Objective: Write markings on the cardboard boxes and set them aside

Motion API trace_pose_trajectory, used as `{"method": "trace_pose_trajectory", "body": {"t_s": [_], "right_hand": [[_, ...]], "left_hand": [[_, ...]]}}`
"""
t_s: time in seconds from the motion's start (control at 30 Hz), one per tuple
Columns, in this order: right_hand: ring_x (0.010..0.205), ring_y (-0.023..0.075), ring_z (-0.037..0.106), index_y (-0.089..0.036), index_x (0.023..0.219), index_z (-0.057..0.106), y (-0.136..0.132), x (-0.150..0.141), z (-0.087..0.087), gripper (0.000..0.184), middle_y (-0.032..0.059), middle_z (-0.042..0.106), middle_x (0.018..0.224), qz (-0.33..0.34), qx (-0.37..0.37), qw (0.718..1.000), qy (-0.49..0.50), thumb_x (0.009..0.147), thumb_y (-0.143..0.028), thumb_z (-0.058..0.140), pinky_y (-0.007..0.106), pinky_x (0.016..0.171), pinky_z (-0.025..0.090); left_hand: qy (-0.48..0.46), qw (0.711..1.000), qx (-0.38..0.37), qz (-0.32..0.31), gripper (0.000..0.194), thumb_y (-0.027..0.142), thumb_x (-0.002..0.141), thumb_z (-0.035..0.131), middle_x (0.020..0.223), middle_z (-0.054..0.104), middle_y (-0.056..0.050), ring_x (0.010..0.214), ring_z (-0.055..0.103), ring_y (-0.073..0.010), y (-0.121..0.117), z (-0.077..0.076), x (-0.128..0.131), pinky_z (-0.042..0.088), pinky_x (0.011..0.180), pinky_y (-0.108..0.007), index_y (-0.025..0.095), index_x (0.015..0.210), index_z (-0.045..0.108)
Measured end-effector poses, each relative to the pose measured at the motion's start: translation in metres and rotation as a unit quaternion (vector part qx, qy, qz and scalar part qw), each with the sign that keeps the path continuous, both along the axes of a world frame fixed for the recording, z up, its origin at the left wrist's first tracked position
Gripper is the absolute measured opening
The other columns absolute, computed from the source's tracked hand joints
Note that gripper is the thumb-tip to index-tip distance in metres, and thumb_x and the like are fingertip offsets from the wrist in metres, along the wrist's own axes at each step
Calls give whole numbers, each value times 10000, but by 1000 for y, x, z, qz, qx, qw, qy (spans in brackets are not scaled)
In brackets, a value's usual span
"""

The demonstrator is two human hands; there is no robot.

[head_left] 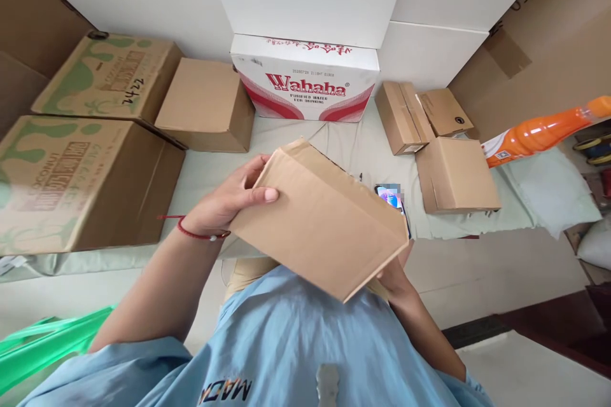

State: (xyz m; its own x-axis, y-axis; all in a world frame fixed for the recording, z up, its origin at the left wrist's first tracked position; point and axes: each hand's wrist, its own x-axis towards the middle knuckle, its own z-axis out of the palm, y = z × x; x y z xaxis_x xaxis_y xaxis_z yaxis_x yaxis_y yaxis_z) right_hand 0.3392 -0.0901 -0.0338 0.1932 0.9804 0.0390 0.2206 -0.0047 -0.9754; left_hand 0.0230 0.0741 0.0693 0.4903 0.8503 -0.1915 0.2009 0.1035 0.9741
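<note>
A small plain brown cardboard box (319,219) is held up in front of my chest, tilted, above the edge of a cloth-covered table (305,140). My left hand (224,203) grips its left end, thumb lying on the top face, with a red string bracelet at the wrist. My right hand (394,273) holds the lower right corner from beneath; its fingers are mostly hidden by the box. A phone (391,197) with a lit screen lies on the table just behind the box.
On the table stand a white and red Wahaha water carton (305,79), two large green-printed cartons (71,184) at left, a plain brown box (205,105), and several small brown boxes (453,175) at right. An orange bottle (539,133) lies far right. Something green (42,340) sits low left.
</note>
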Motion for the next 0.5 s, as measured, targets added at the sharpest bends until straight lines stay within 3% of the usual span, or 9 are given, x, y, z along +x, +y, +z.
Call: {"method": "trace_pose_trajectory", "body": {"t_s": [0.07, 0.2, 0.27, 0.37, 0.43, 0.5], "right_hand": [[1437, 395, 648, -297, 1666, 464, -1, -1, 6, 1330, 167, 645, 1582, 54, -36, 988, 138, 605, -1059, 714, 570, 1111, 609], [1469, 345, 624, -394, 1592, 539, 2, -2, 14, 1044, 58, 678, 1566, 51, -109, 957, 265, 684, -632, 997, 529, 1210, 552], [1388, 332, 678, -398, 1491, 631, 7, 0, 18, 853, 19, 747, 1459, 7, -137, 949, 284, 720, -495, 983, 539, 1188, 572], [1235, 309, 744, -351, 1342, 719, 23, 19, 34, 734, 13, 804, 1308, -106, -131, 941, 293, 664, -462, 978, 508, 1071, 638], [1246, 280, 733, -335, 1334, 716, 43, 47, 52, 732, 13, 791, 1333, -167, -92, 942, 275, 657, -459, 965, 460, 1036, 644], [1279, 312, 718, -301, 1350, 710, 74, 87, 74, 685, 56, 762, 1389, -201, -27, 947, 248, 713, -445, 919, 495, 957, 657]], "left_hand": [[7, 999, -17, 44, 743, 711, 759, 851, 1267, 751, -123, 1084, 754, -343, 0, -4, 7, 619, 755, -376, 249, 1294, 624], [-3, 998, -22, 65, 855, 695, 658, 951, 1216, 722, -108, 1040, 709, -280, -2, -10, 24, 580, 794, -342, 214, 1295, 644], [-47, 995, -31, 78, 885, 731, 695, 918, 1272, 716, -129, 1054, 700, -268, -3, -14, 30, 584, 839, -356, 215, 1358, 638], [-97, 982, -13, 159, 756, 755, 828, 779, 1403, 686, -145, 1141, 687, -263, -4, -27, 29, 589, 930, -386, 231, 1352, 631], [-26, 976, 40, 213, 627, 691, 869, 749, 1421, 675, -132, 1179, 673, -259, -5, -43, 21, 581, 980, -402, 232, 1282, 638], [92, 964, 81, 235, 549, 637, 875, 739, 1374, 682, -124, 1155, 680, -262, -10, -65, 9, 586, 983, -424, 226, 1226, 638]]}}
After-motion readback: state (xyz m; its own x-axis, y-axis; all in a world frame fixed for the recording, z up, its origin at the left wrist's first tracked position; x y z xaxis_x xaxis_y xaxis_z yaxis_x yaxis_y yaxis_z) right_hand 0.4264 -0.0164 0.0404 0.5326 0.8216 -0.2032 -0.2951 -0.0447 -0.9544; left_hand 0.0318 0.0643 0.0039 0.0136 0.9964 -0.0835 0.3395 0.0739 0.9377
